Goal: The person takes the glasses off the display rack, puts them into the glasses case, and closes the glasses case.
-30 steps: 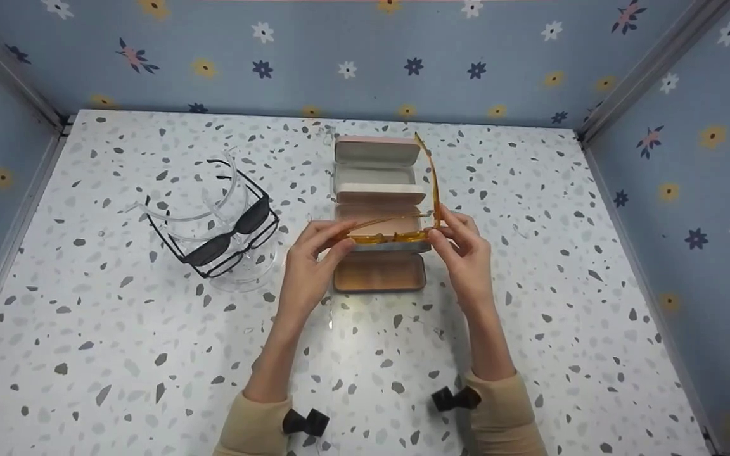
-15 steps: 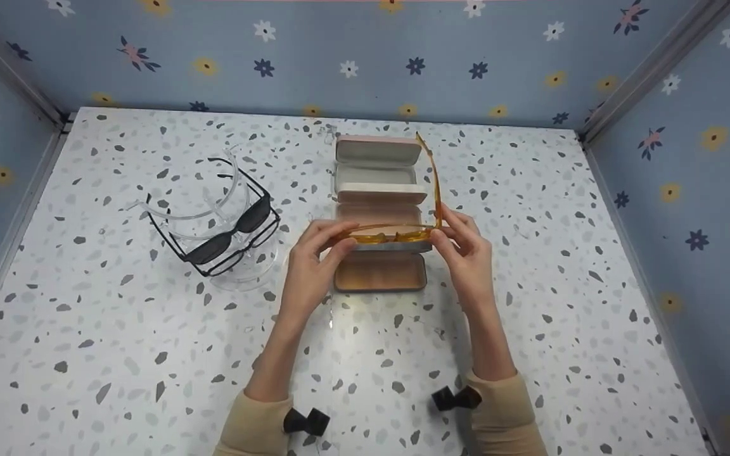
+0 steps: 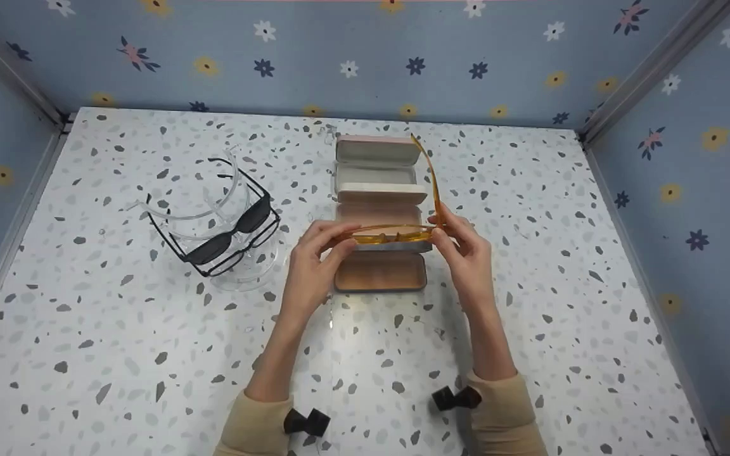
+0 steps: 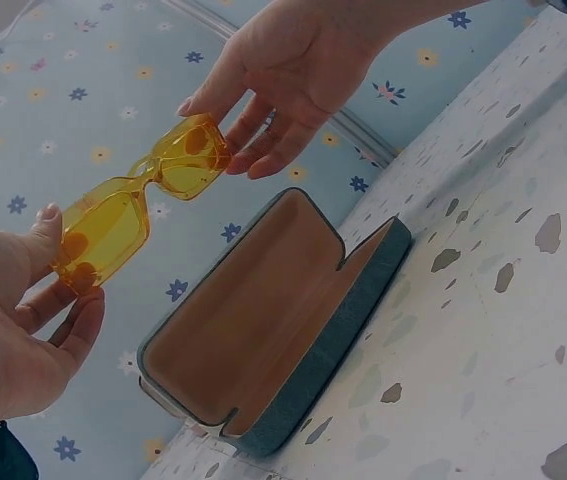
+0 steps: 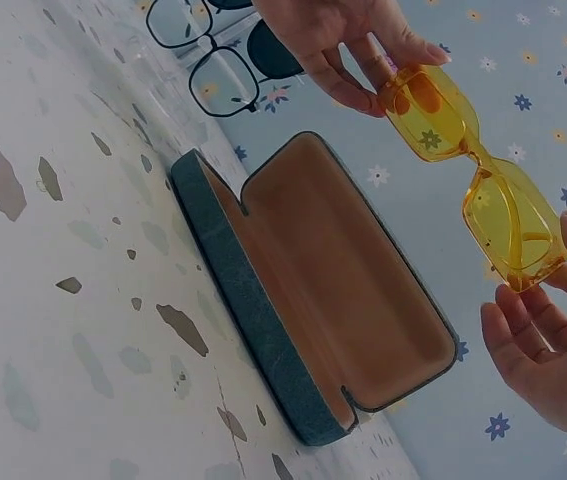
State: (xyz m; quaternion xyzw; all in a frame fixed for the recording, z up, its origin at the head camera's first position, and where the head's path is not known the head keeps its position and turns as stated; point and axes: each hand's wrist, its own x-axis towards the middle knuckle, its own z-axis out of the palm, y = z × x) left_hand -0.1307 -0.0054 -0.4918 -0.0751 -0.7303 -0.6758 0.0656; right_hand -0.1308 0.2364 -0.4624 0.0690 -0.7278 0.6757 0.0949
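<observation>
Yellow-tinted glasses (image 3: pixel 416 237) are held up over a row of open cases, with the lenses (image 4: pixel 103 230) plain in the left wrist view. My left hand (image 3: pixel 311 272) pinches the left end of the frame between thumb and fingers. At the other end, my right hand (image 3: pixel 469 266) holds the frame by the hinge corner. The left temple lies folded along the frame, while the right temple (image 3: pixel 433 177) sticks out away from me. Below the glasses, the nearest case (image 3: pixel 381 272) stands open; its teal outside (image 5: pixel 248 310) and brown lining (image 5: pixel 338 265) show in the right wrist view.
Behind the nearest case are more open cases, including one with a grey lining (image 3: pixel 377 153). To the left, black-framed glasses (image 3: pixel 222 263), dark sunglasses (image 3: pixel 219 247) and clear-framed eyewear (image 3: pixel 235 183) overlap in a pile. Flowered panels (image 3: pixel 365 95) enclose the speckled table (image 3: pixel 149 354).
The left temple has folded in flat along the frame. The right temple's tip has swung slightly left, and my right fingers have shifted a little at the hinge.
</observation>
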